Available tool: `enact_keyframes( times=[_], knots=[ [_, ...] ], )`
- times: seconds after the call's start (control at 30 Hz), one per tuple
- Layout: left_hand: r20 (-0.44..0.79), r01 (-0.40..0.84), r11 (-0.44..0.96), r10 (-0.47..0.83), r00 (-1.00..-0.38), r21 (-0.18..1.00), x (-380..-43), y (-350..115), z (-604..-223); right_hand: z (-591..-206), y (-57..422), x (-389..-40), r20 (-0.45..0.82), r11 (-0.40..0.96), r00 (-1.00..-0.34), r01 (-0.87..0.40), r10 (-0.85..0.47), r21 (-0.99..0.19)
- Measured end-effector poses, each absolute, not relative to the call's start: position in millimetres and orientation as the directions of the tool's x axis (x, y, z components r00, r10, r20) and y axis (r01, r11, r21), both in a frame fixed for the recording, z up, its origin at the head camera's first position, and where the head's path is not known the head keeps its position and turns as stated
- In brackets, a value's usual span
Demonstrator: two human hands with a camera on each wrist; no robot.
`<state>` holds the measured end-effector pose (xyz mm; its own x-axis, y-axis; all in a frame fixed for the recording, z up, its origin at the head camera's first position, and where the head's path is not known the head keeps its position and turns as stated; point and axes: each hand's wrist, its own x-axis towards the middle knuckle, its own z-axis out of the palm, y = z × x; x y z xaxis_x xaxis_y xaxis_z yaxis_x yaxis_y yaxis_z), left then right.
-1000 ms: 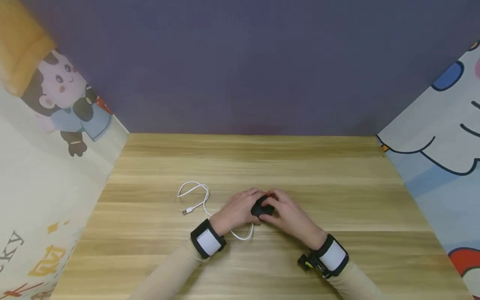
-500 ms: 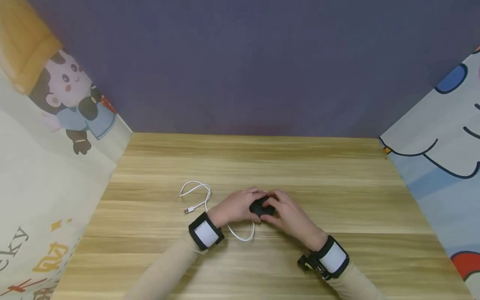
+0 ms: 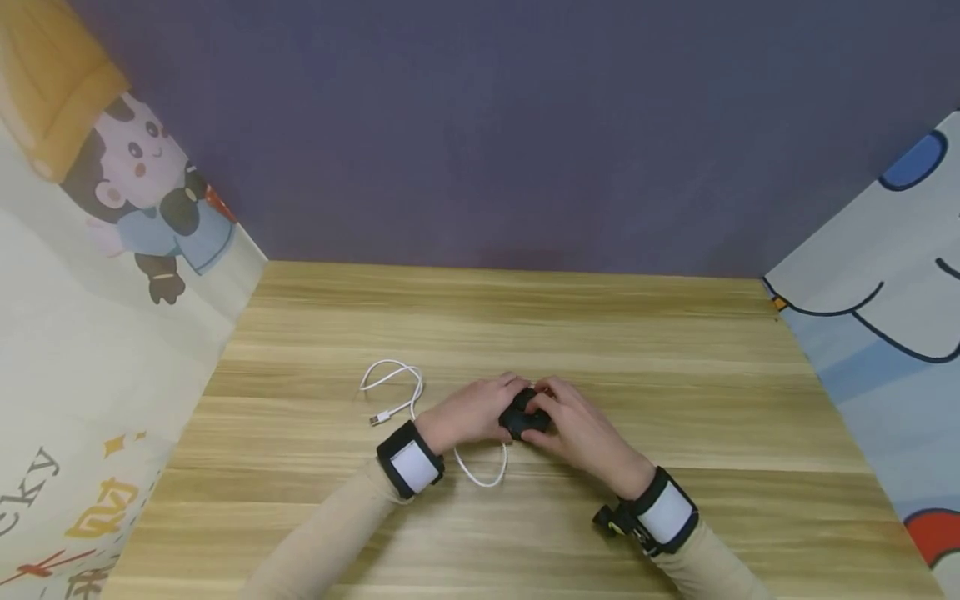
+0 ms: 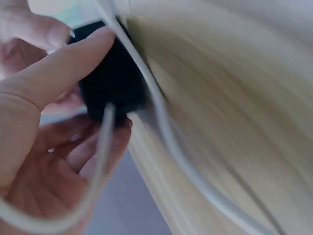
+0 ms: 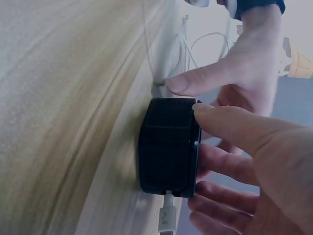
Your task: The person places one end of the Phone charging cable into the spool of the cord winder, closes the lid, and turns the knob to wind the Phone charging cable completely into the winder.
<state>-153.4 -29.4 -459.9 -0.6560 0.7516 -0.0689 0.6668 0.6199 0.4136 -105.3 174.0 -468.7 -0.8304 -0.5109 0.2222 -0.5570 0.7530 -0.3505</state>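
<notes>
A small black box-shaped device (image 3: 517,418) with a textured panel sits between both hands, close over the table. My left hand (image 3: 472,412) holds its left side, thumb across one face in the left wrist view and fingers beneath. From the other side my right hand (image 3: 585,429) grips it, the thumb (image 5: 208,112) at an edge in the right wrist view. A white plug (image 5: 167,215) sits in one end of the device. The white cable (image 4: 171,139) runs past the device in the left wrist view. Its USB-A plug (image 3: 380,417) lies on the table, left of my left hand.
The wooden table (image 3: 675,350) meets a dark back wall (image 3: 495,142). Printed panels with cartoon figures stand at left (image 3: 82,350) and right (image 3: 892,350). A black band (image 3: 410,458) is strapped round the left wrist, another (image 3: 663,512) round the right.
The head view has shifted slightly. The device has turned a little between the fingers, and both hands stay on it. The loose USB plug lies where it was.
</notes>
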Motion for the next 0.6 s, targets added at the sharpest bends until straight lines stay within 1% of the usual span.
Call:
enact_keyframes(
  times=[0.07,0.17,0.33,0.6],
  knots=[
    [-0.071,0.649,0.632,0.738,-0.672,0.423,-156,-34,-463,-469,174,-106,0.217,0.754,-0.834,-0.552,-0.508,-0.355],
    [-0.039,0.652,0.639,0.726,-0.687,0.407,-159,-40,-468,-468,173,-106,0.213,0.756,-0.836,-0.548,-0.506,-0.358],
    [0.001,0.676,0.630,0.731,-0.682,0.383,-160,-45,-468,-467,172,-107,0.211,0.761,-0.836,-0.548,-0.506,-0.347],
    [0.000,0.686,0.617,0.743,-0.669,0.385,-162,-47,-468,-464,170,-107,0.169,0.781,-0.853,-0.521,-0.494,-0.345]
  ],
)
